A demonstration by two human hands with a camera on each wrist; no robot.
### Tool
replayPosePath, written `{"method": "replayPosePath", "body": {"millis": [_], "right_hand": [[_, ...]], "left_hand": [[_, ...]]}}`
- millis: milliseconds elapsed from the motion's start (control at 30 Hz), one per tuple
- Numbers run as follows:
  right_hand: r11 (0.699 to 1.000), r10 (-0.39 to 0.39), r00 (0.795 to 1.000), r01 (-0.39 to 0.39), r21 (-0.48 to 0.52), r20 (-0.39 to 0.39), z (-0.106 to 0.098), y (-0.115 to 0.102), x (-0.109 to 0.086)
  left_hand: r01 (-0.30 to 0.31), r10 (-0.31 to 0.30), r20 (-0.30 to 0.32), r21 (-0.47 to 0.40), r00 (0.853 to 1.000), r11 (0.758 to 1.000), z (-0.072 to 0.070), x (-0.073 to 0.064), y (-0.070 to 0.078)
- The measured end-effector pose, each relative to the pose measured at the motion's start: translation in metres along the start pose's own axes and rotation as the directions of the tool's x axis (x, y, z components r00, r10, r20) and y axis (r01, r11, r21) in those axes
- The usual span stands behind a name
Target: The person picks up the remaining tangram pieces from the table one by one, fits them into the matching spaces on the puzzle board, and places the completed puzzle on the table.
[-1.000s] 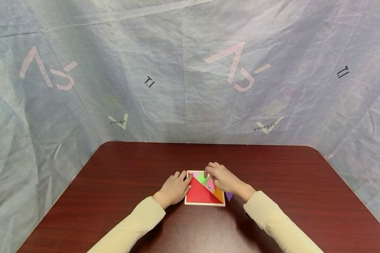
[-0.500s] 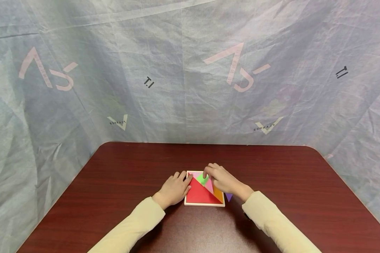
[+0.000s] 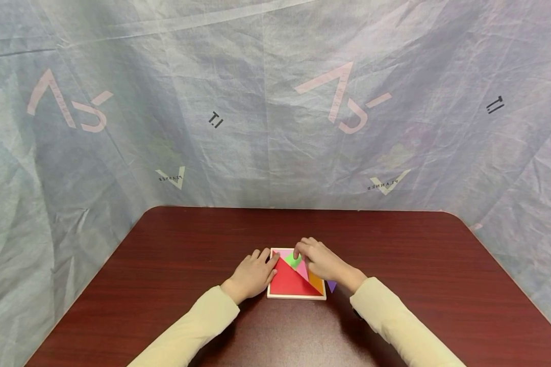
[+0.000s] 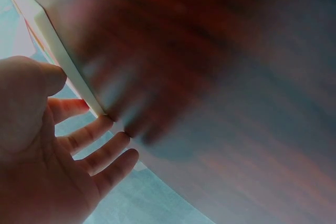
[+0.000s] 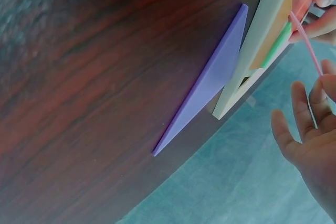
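A square tangram puzzle in a pale wooden tray (image 3: 297,296) lies on the table. Its red triangles (image 3: 294,280) fill the near left half; an orange piece (image 3: 316,282) and a green piece (image 3: 292,260) lie beyond. My left hand (image 3: 252,273) rests at the tray's left edge, index finger and thumb reaching over the red; in the left wrist view its fingers (image 4: 100,156) are loosely extended along the rim. My right hand (image 3: 323,260) pinches a pink triangular tangram piece (image 5: 307,43), tilted on edge over the tray. A purple triangle (image 5: 210,82) lies outside the tray's right side.
The dark red wooden table (image 3: 165,285) stretches around the tray on all sides. A grey printed cloth (image 3: 266,153) hangs behind and beside it. Another pink patch (image 3: 282,252) shows at the tray's far left corner.
The pink piece has shifted slightly left and its tilt has changed against the red edge, my right hand moving a little with it. My left hand stays put.
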State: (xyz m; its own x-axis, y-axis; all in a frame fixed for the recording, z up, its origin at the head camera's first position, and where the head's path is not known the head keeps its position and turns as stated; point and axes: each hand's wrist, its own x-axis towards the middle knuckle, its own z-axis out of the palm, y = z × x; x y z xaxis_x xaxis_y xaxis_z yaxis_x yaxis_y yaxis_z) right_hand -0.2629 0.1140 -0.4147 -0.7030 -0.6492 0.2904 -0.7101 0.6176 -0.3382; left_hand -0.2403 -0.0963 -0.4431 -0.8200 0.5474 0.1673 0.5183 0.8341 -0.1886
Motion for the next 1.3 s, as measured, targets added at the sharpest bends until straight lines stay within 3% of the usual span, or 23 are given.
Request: {"method": "replayPosePath", "body": {"millis": [967, 1300], "right_hand": [[0.999, 0.013, 1.000, -0.012, -0.047, 0.017, 0.003, 0.009, -0.001], [0.997, 0.017, 1.000, -0.018, 0.073, 0.012, 0.005, 0.012, 0.001]], "left_hand": [[0.004, -0.004, 0.010, 0.011, 1.000, 1.000, 0.001, 0.001, 0.001], [0.004, -0.005, 0.015, 0.009, 1.000, 1.000, 0.002, 0.000, 0.000]]}}
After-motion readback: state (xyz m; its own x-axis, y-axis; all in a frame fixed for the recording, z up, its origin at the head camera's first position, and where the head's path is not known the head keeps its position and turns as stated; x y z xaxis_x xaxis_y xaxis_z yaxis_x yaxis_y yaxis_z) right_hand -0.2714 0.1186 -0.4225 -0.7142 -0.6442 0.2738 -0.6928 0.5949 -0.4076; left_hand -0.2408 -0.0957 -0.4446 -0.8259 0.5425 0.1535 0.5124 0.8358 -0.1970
